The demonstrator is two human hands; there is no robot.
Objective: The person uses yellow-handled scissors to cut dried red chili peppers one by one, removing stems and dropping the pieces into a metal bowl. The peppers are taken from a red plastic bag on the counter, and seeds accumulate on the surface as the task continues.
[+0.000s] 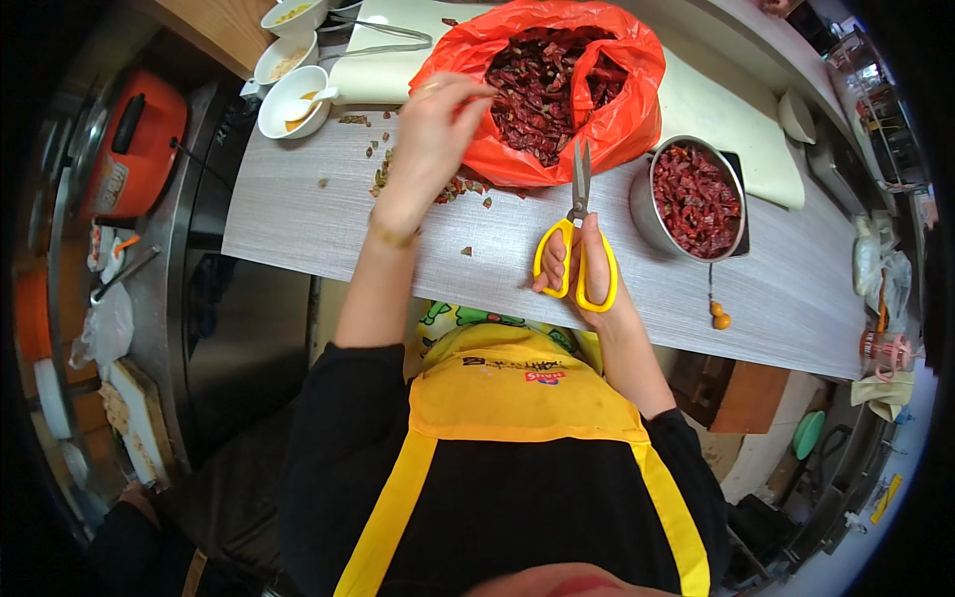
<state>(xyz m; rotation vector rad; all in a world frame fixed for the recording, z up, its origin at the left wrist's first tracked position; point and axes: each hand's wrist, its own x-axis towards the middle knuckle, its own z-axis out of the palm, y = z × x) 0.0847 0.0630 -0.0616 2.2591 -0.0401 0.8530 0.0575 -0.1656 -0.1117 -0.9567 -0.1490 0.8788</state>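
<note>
My right hand (578, 265) holds scissors with yellow handles (575, 224), their blades pointing up the table towards a red plastic bag (477, 63). Dried red chilies (533, 97) fill the open bag. Over the bag's left edge is my left hand (444, 123), blurred, its fingers curled close together; whether something small is between them I cannot tell. Chili stem ends (451, 190) lie scattered beside and below that wrist. To the right of the scissors stands a metal pot (645, 205) full of cut red chili pieces (697, 201), partly over a dark flat object.
White bowls stand at the upper left, the nearest bowl (272, 116) with a white spoon (310, 104) in it. Metal tongs (388, 37) lie on a cream mat (716, 97) behind the bag. An orange appliance (134, 149) is at far left; part of another person (138, 504) shows lower left.
</note>
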